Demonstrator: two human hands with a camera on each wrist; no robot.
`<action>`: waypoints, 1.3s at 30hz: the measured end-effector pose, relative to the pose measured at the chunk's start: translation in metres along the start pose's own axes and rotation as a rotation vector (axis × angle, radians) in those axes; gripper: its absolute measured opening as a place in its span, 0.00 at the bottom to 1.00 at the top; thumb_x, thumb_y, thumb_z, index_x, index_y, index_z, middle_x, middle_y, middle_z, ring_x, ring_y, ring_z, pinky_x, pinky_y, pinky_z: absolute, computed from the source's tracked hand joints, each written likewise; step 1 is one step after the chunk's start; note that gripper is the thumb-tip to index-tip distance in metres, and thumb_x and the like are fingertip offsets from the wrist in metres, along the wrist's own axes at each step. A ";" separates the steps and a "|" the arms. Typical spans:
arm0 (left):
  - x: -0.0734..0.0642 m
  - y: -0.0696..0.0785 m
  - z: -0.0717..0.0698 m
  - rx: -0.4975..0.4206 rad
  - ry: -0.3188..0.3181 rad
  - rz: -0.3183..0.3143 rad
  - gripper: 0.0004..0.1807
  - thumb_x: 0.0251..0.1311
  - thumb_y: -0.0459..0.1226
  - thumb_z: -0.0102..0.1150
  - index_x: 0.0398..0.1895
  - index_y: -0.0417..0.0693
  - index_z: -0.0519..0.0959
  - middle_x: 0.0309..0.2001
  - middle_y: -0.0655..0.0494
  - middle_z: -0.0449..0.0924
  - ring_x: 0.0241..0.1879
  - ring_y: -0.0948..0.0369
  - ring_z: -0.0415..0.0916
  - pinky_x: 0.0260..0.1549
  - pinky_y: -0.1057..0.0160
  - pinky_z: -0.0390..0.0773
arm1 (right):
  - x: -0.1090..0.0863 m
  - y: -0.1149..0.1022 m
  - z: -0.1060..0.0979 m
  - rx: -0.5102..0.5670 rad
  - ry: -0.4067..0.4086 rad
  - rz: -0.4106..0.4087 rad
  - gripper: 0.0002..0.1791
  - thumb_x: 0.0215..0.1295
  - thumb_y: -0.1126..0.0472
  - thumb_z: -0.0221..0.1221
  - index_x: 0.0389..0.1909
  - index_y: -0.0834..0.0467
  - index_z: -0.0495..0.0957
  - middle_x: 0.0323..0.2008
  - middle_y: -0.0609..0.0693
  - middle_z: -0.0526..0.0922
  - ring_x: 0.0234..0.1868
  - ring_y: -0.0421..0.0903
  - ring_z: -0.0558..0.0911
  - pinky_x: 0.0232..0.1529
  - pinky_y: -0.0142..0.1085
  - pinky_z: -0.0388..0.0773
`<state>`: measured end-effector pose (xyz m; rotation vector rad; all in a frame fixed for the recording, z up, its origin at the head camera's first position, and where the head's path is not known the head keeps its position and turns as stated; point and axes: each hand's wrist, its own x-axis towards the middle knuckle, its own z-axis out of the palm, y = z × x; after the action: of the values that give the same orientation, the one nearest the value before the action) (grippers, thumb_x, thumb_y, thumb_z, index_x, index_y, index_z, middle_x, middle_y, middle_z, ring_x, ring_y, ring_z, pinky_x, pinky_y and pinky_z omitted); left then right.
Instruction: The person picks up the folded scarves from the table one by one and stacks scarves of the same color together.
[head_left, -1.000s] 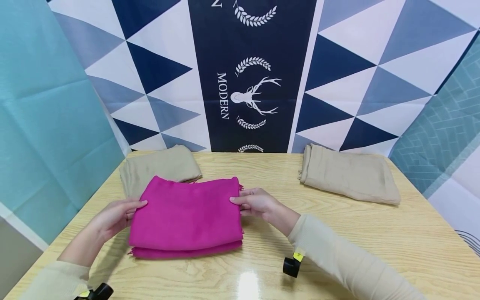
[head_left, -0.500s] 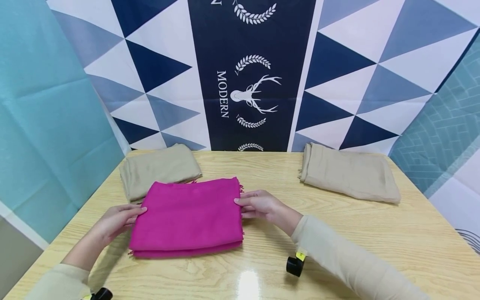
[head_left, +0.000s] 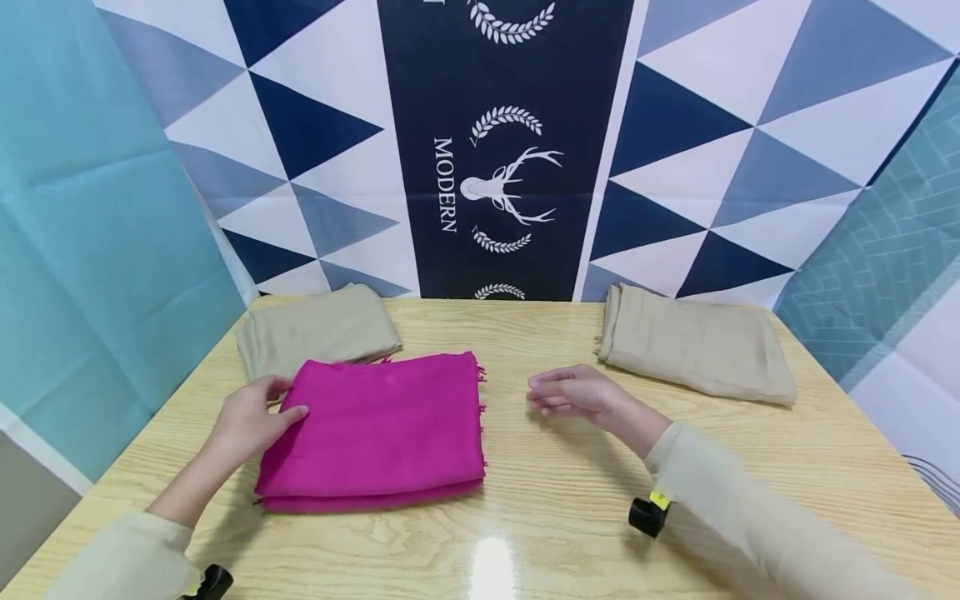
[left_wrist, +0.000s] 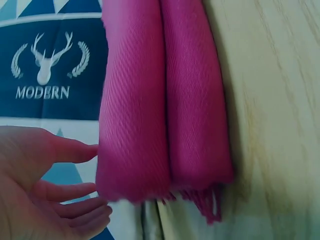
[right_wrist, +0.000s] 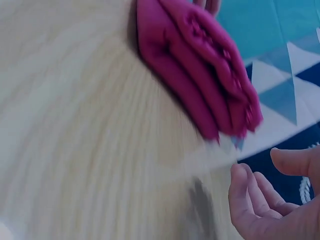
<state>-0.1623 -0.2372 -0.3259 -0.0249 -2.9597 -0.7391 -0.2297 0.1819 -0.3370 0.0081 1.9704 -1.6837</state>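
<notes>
A magenta scarf (head_left: 382,425) with short fringe lies folded into a thick rectangle, left of the middle of the table. My left hand (head_left: 247,421) is at its left side, thumb tip over the top face and the other fingers along the edge. In the left wrist view the thumb (left_wrist: 75,151) meets the folded side, while the fingers are spread loosely below it. My right hand (head_left: 581,392) is off to the right of the scarf, apart from it, with loosely bent fingers and nothing in them. The right wrist view shows the scarf's fringed, layered end (right_wrist: 220,75) beyond that hand.
A folded beige cloth (head_left: 322,329) lies behind the scarf at the back left, partly covered by it in the head view. Another beige cloth (head_left: 697,346) lies folded at the back right of the wooden table (head_left: 570,533). A patterned backdrop (head_left: 502,167) rises behind.
My right hand has let go of the scarf's right edge and moved away to the right. The left hand's thumb and fingers have spread at the left edge. The scarf stays nearly in place.
</notes>
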 end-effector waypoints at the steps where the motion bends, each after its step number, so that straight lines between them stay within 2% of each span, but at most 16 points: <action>1: 0.000 0.004 0.001 0.015 0.004 0.020 0.25 0.57 0.37 0.63 0.53 0.27 0.72 0.51 0.28 0.77 0.51 0.35 0.75 0.49 0.42 0.77 | -0.001 0.000 -0.006 -0.033 0.017 -0.008 0.27 0.67 0.63 0.57 0.62 0.74 0.65 0.42 0.53 0.87 0.38 0.37 0.85 0.45 0.31 0.83; 8: 0.003 0.023 0.008 0.056 0.008 0.136 0.23 0.54 0.34 0.66 0.50 0.28 0.75 0.47 0.32 0.78 0.51 0.39 0.74 0.50 0.42 0.75 | -0.015 -0.006 -0.052 -0.372 0.156 -0.083 0.27 0.70 0.57 0.54 0.61 0.73 0.66 0.56 0.67 0.78 0.47 0.44 0.84 0.53 0.40 0.81; 10: 0.003 0.028 0.010 0.054 -0.002 0.166 0.22 0.54 0.34 0.66 0.49 0.29 0.76 0.47 0.33 0.79 0.50 0.40 0.75 0.50 0.43 0.76 | -0.018 -0.009 -0.066 -0.472 0.229 -0.102 0.27 0.69 0.55 0.55 0.60 0.72 0.68 0.55 0.68 0.78 0.46 0.47 0.84 0.51 0.41 0.82; 13: 0.003 0.036 0.013 0.045 -0.044 0.245 0.20 0.55 0.35 0.66 0.49 0.32 0.77 0.46 0.38 0.81 0.51 0.43 0.77 0.51 0.44 0.76 | -0.019 -0.012 -0.089 -0.630 0.346 -0.127 0.27 0.67 0.53 0.58 0.57 0.70 0.73 0.52 0.67 0.81 0.45 0.49 0.83 0.47 0.39 0.81; 16: 0.000 0.044 0.017 0.035 -0.116 0.333 0.19 0.56 0.36 0.66 0.49 0.36 0.78 0.47 0.44 0.82 0.53 0.46 0.77 0.53 0.46 0.76 | -0.018 -0.012 -0.113 -0.698 0.412 -0.117 0.28 0.66 0.51 0.58 0.57 0.69 0.73 0.53 0.67 0.80 0.44 0.51 0.83 0.44 0.38 0.81; 18: -0.002 0.050 0.020 0.032 -0.164 0.375 0.19 0.56 0.37 0.66 0.49 0.38 0.78 0.48 0.47 0.81 0.54 0.48 0.76 0.55 0.47 0.76 | -0.018 -0.012 -0.128 -0.700 0.434 -0.109 0.28 0.68 0.51 0.56 0.58 0.70 0.72 0.54 0.69 0.78 0.43 0.52 0.83 0.43 0.39 0.82; 20: -0.003 0.056 0.023 0.036 -0.201 0.389 0.19 0.56 0.38 0.66 0.50 0.40 0.78 0.50 0.49 0.81 0.56 0.49 0.76 0.57 0.47 0.75 | -0.019 -0.012 -0.143 -0.716 0.456 -0.094 0.30 0.68 0.50 0.55 0.59 0.70 0.70 0.55 0.71 0.76 0.45 0.55 0.83 0.45 0.42 0.82; 24: -0.004 0.064 0.028 0.051 -0.254 0.393 0.20 0.57 0.39 0.66 0.52 0.41 0.77 0.52 0.50 0.79 0.58 0.50 0.74 0.59 0.48 0.74 | -0.021 -0.010 -0.169 -0.816 0.505 -0.056 0.32 0.68 0.48 0.53 0.60 0.71 0.68 0.57 0.73 0.73 0.53 0.64 0.76 0.51 0.51 0.77; 27: -0.003 0.068 0.030 0.063 -0.278 0.391 0.21 0.57 0.39 0.65 0.53 0.41 0.76 0.53 0.49 0.79 0.59 0.50 0.73 0.60 0.49 0.74 | -0.021 -0.008 -0.187 -0.867 0.531 -0.025 0.33 0.68 0.48 0.54 0.60 0.72 0.67 0.57 0.74 0.71 0.57 0.68 0.72 0.54 0.55 0.73; 31: -0.001 0.069 0.032 0.072 -0.294 0.387 0.22 0.57 0.38 0.65 0.54 0.40 0.76 0.53 0.49 0.79 0.60 0.50 0.73 0.60 0.49 0.74 | -0.021 -0.004 -0.208 -0.939 0.539 -0.004 0.35 0.65 0.49 0.56 0.59 0.75 0.66 0.56 0.75 0.71 0.55 0.69 0.72 0.52 0.56 0.74; 35: 0.001 0.069 0.031 0.078 -0.301 0.393 0.22 0.56 0.38 0.67 0.53 0.40 0.77 0.52 0.49 0.79 0.58 0.50 0.74 0.59 0.49 0.75 | -0.021 0.002 -0.225 -1.021 0.474 0.011 0.39 0.60 0.50 0.61 0.59 0.78 0.64 0.56 0.77 0.70 0.54 0.71 0.72 0.55 0.59 0.72; 39: 0.004 0.069 0.029 0.092 -0.323 0.399 0.21 0.56 0.38 0.67 0.53 0.40 0.78 0.52 0.49 0.80 0.58 0.50 0.75 0.58 0.50 0.75 | -0.017 0.010 -0.234 -1.081 0.395 0.030 0.46 0.56 0.45 0.65 0.61 0.78 0.63 0.57 0.78 0.69 0.55 0.71 0.72 0.55 0.59 0.73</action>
<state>-0.1661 -0.1625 -0.3188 -0.7713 -3.1200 -0.5872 -0.3034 0.4040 -0.3228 -0.0269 2.9065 -0.4317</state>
